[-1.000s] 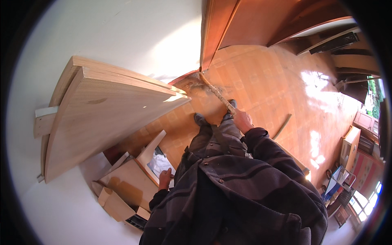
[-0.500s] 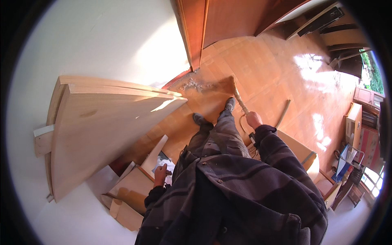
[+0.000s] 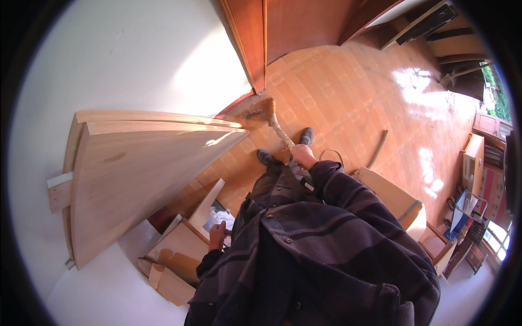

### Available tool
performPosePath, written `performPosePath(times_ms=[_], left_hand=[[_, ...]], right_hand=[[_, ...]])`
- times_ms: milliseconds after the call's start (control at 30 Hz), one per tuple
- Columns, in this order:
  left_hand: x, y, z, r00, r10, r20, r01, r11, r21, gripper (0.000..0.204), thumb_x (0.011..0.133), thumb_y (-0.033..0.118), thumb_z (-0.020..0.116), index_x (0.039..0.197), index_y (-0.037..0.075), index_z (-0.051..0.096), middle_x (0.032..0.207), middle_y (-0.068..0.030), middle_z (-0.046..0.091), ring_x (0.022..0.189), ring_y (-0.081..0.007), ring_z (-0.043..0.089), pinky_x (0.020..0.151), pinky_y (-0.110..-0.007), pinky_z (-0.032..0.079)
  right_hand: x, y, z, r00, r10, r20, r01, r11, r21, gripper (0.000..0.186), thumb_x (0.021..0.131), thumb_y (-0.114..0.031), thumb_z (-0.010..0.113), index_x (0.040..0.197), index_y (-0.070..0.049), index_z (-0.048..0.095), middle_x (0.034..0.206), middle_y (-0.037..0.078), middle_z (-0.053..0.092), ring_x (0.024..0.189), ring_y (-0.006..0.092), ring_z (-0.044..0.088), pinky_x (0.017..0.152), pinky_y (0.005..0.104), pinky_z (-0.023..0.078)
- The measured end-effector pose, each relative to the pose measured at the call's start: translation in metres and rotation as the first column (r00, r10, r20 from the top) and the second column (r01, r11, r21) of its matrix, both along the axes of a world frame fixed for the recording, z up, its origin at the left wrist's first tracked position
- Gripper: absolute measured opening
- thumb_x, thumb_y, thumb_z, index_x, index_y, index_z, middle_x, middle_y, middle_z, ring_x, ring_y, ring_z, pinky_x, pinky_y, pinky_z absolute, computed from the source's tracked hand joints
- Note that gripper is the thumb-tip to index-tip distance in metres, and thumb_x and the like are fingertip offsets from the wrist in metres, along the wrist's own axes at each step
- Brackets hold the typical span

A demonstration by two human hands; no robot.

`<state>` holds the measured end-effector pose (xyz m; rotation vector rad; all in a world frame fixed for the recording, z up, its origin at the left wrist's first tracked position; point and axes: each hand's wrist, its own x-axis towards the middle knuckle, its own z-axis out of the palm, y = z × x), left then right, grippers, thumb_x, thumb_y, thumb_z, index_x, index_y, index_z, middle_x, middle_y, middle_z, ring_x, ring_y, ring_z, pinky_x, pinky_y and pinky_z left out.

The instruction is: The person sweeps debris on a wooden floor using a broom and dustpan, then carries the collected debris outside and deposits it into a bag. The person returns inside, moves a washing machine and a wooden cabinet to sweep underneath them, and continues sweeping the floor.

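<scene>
My right hand [image 3: 303, 156] is wrapped round the pale handle of a broom [image 3: 280, 132], ahead of my body. The broom's brown bristle head [image 3: 267, 108] is down on the floor by the wall corner, blurred by motion. Greyish dust and debris [image 3: 244, 115] lie at its left side, by the wall's foot. My left hand [image 3: 217, 236] hangs low at my left side with its fingers curled in. Whether it holds anything is hidden. Near it are a white crumpled bag [image 3: 220, 219] and an open cardboard box [image 3: 182, 251].
Large wooden panels [image 3: 147, 179] lean on the white wall at left. A reddish wooden door frame [image 3: 244, 43] stands ahead. A long strip [image 3: 378, 148] lies on the tiled floor [image 3: 348, 103], near a cardboard box [image 3: 389, 198]. Furniture and a folding hand cart [image 3: 470, 206] stand far right.
My right hand has moved left and toward my body. The broom head has swept left to the wall corner, now covering part of the debris. My left hand stays nearly in place.
</scene>
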<state>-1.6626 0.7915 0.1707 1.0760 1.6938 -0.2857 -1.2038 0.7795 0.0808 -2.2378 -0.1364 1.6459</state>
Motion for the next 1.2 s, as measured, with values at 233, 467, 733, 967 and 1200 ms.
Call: performPosePath(times_ms=[233, 467, 733, 967, 1200], left_hand=[[0.004, 0.002, 0.003, 0.999, 0.006, -0.042, -0.007, 1.000, -0.028, 0.056, 0.092, 0.049, 0.058, 0.082, -0.006, 0.064, 0.076, -0.0149, 0.065, 0.075, -0.0247, 0.061, 0.070, -0.040, 0.046], [0.021, 0.009, -0.008, 1.000, -0.011, -0.002, 0.011, 1.000, -0.005, 0.045, 0.093, 0.042, 0.060, 0.088, -0.003, 0.060, 0.073, -0.0094, 0.067, 0.063, -0.0179, 0.064, 0.057, -0.031, 0.047], [0.041, 0.014, -0.001, 0.997, 0.062, -0.042, -0.062, 0.998, 0.001, 0.043, 0.092, 0.040, 0.061, 0.088, -0.002, 0.060, 0.073, -0.0104, 0.067, 0.063, -0.0185, 0.064, 0.058, -0.031, 0.047], [0.042, -0.021, 0.011, 0.999, -0.023, -0.041, 0.026, 0.997, 0.067, 0.045, 0.093, 0.040, 0.060, 0.084, -0.004, 0.060, 0.073, -0.0107, 0.068, 0.062, -0.0191, 0.064, 0.060, -0.032, 0.049], [0.024, -0.076, 0.018, 0.996, -0.002, -0.087, 0.007, 0.998, 0.055, 0.058, 0.094, 0.049, 0.053, 0.079, -0.005, 0.067, 0.073, -0.0177, 0.067, 0.067, -0.0291, 0.065, 0.066, -0.040, 0.051]], right_hand=[[0.021, -0.021, -0.014, 0.904, 0.343, 0.254, -0.388, 0.910, 0.150, 0.033, 0.092, -0.032, 0.053, 0.091, -0.003, 0.068, 0.076, 0.017, 0.066, 0.072, 0.0315, 0.068, 0.062, 0.0422, 0.053], [0.071, -0.065, 0.016, 0.955, 0.207, 0.213, -0.226, 0.972, 0.068, 0.025, 0.091, -0.029, 0.054, 0.092, -0.008, 0.069, 0.075, 0.017, 0.067, 0.073, 0.0312, 0.068, 0.060, 0.0417, 0.052], [0.148, -0.061, 0.016, 0.755, 0.335, 0.563, -0.400, 0.916, -0.009, 0.030, 0.092, -0.032, 0.051, 0.095, -0.008, 0.069, 0.086, 0.025, 0.067, 0.084, 0.0448, 0.064, 0.075, 0.0526, 0.050], [0.225, 0.009, -0.004, 0.564, 0.479, 0.673, -0.504, 0.845, -0.179, 0.030, 0.091, -0.028, 0.051, 0.096, -0.005, 0.069, 0.090, 0.024, 0.069, 0.089, 0.0413, 0.068, 0.077, 0.0505, 0.053], [0.255, 0.078, -0.043, 0.579, 0.494, 0.649, -0.527, 0.834, -0.165, 0.029, 0.087, -0.021, 0.051, 0.097, -0.002, 0.071, 0.094, 0.024, 0.070, 0.090, 0.0389, 0.069, 0.078, 0.0477, 0.055]])
